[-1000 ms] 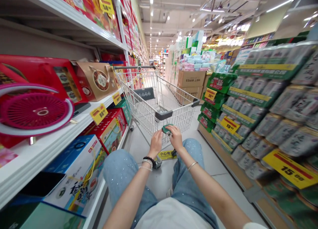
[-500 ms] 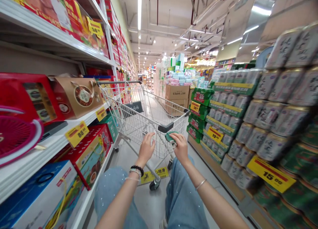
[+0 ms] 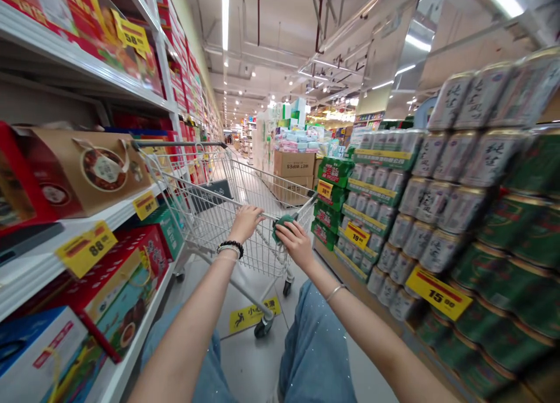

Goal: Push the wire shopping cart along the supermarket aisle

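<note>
A wire shopping cart [image 3: 205, 202] stands right in front of me, its near corner toward my knees. My left hand [image 3: 245, 223] is at the cart's near top rim, with its fingers curled over the wire. In my right hand [image 3: 297, 245] is a crumpled green cloth [image 3: 283, 225], pressed against the near corner of the rim. The cloth and fingers cover most of the dark corner piece there. No goods show in the basket. A dark panel [image 3: 212, 194] hangs inside it.
Shelves [image 3: 83, 239] of boxed goods run along the left, close to the cart. Stacked can packs [image 3: 446, 199] line the right side. Cartons [image 3: 294, 164] stand farther up the aisle. A yellow floor sticker [image 3: 247, 315] lies beside a front caster [image 3: 263, 327].
My left hand has come down from above the basket onto the rim. My right hand has brought the cloth over the corner piece. The view has shifted to the right.
</note>
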Demonstrator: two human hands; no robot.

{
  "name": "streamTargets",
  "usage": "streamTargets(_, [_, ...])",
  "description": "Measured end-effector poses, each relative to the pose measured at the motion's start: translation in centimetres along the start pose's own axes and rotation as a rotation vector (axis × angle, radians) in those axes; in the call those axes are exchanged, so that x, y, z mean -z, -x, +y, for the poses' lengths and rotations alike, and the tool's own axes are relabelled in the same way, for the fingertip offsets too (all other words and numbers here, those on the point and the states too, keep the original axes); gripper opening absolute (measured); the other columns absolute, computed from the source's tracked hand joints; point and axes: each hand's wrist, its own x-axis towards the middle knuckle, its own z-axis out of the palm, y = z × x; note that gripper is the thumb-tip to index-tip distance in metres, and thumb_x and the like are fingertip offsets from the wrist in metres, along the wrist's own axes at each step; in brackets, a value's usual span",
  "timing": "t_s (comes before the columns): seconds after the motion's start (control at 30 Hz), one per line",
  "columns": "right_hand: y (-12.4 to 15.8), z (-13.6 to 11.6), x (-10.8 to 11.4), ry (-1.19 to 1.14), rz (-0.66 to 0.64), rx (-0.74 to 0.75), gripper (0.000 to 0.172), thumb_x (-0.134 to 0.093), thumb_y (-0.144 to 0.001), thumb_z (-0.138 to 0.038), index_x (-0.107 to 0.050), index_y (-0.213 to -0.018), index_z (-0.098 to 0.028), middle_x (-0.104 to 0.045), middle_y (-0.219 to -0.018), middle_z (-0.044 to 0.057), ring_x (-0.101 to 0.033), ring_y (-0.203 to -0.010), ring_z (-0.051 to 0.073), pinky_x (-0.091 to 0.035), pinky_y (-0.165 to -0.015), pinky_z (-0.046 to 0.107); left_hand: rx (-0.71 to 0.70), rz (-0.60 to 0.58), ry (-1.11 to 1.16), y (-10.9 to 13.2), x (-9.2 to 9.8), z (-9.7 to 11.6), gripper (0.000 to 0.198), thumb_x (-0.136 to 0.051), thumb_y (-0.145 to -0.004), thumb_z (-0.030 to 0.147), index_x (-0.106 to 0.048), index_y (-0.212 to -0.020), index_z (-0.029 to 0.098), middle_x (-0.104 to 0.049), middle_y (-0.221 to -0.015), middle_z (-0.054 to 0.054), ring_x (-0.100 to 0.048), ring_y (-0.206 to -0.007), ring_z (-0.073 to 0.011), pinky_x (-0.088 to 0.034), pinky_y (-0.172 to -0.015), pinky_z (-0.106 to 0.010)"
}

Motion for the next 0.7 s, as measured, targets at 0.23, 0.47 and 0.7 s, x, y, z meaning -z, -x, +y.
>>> streamTargets(0.23, [1.7,3.7,2.1,0.026,-0.029,0.046,0.031,-0.051,-0.096,-0.012,-0.068,-0.117,-0.027,-0.069,-0.125,0.001,-0.057,-0.12,0.017,-0.045,-0.108,0.039,-0.04,0.006,0.026,-1.4,-1.5,2.3,0.026,-0.046,-0.095,0.035,-0.069,-0.097,0.021,-0.068,-0.097,-0.009,-0.059,-0.101,-0.0242,-0.043,-0.094,-0.039])
streamTargets(0.47, [6.0,5.0,4.9,0.134,-0.011,-0.191,0.036,-0.048,-0.092,-0.008,-0.07,-0.114,-0.026,-0.072,-0.118,0.002,-0.057,-0.113,0.02,-0.046,-0.101,0.041,-0.013,0.061,0.037,-2.5,-3.3,6.0,0.035,-0.04,-0.097,0.039,-0.07,-0.089,0.023,-0.068,-0.094,-0.008,-0.058,-0.098,-0.0235,-0.04,-0.094,-0.04])
streamTargets(0.7, [4.4,5.6,4.8,0.128,0.048,-0.325,0.047,-0.044,-0.091,-0.006,-0.063,-0.127,-0.029,-0.065,-0.13,0.004,-0.052,-0.124,0.023,-0.04,-0.108,0.046,-0.007,0.091,0.105,-3.6,-5.1,9.7,0.033,-0.043,-0.096,0.039,-0.071,-0.091,0.022,-0.068,-0.096,-0.01,-0.056,-0.097,-0.0255,-0.039,-0.093,-0.042])
